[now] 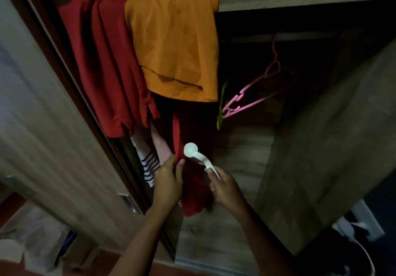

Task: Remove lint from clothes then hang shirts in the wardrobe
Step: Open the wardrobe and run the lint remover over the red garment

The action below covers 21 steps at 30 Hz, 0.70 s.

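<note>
The left hand (168,182) is pinching the edge of a dark red garment (194,192) hanging low in the wardrobe (304,158), while the right hand (224,186) is gripping the handle of a white lint remover (196,155), its round head seemingly touching the cloth. Farther up, a red shirt (102,65) and an orange shirt (173,44) are hanging; a pink hanger (255,91) is dangling bare to the right.

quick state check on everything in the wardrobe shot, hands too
left hand: pinching dark red garment
right hand: gripping white lint remover
white lint remover: head against garment
dark red garment: hanging
orange shirt: hanging
pink hanger: empty
</note>
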Available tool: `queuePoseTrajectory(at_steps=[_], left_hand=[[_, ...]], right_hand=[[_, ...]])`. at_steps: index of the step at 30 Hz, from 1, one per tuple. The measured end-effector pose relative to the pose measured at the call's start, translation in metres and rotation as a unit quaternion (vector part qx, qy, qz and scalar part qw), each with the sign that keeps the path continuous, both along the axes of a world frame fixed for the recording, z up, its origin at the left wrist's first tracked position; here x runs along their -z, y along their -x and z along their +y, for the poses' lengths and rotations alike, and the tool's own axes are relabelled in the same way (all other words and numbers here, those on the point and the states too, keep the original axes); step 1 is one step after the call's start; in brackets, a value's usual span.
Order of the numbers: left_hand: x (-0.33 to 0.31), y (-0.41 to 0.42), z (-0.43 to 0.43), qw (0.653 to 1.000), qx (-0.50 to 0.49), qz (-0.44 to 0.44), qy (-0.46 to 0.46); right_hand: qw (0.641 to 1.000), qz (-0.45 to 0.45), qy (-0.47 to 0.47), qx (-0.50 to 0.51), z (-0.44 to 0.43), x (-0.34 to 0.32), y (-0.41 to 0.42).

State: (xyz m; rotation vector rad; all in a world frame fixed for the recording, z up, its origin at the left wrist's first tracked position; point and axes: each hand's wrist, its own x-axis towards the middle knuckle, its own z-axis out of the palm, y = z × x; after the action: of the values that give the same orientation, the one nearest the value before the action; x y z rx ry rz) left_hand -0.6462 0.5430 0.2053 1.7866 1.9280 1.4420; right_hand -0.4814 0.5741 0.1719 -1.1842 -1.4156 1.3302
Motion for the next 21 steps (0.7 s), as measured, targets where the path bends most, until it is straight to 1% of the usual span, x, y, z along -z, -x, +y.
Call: queuePoseTrajectory(at_steps=[2, 5, 10, 12, 17, 18, 21], left_hand=[[0.007, -0.001, -0.001, 1.000, 0.013, -0.014, -0.004], [0.017, -0.014, -0.004, 0.999, 0.029, -0.030, 0.005], [0.024, -0.074, -0.020, 0.993, 0.105, -0.022, 0.044], [0.028, -0.105, -0.029, 0.987, 0.147, -0.015, 0.054], [0.046, -0.198, -0.068, 0.964, 0.254, 0.003, 0.073], [0.051, -0.218, -0.080, 0.958, 0.275, 0.005, 0.081], [0.074, -0.283, -0.120, 0.925, 0.362, 0.013, 0.115]], right_hand=[[0.998, -0.033, -0.020, 0.047, -0.014, 0.007, -0.013], [0.989, -0.055, -0.052, 0.123, -0.040, 0.010, -0.034], [0.968, -0.078, -0.075, 0.228, -0.096, 0.010, -0.075], [0.952, -0.081, -0.074, 0.286, -0.123, 0.011, -0.094], [0.911, -0.073, -0.028, 0.406, -0.208, 0.031, -0.163], [0.899, -0.072, -0.022, 0.432, -0.229, 0.031, -0.179], [0.841, -0.076, -0.007, 0.536, -0.295, 0.042, -0.234]])
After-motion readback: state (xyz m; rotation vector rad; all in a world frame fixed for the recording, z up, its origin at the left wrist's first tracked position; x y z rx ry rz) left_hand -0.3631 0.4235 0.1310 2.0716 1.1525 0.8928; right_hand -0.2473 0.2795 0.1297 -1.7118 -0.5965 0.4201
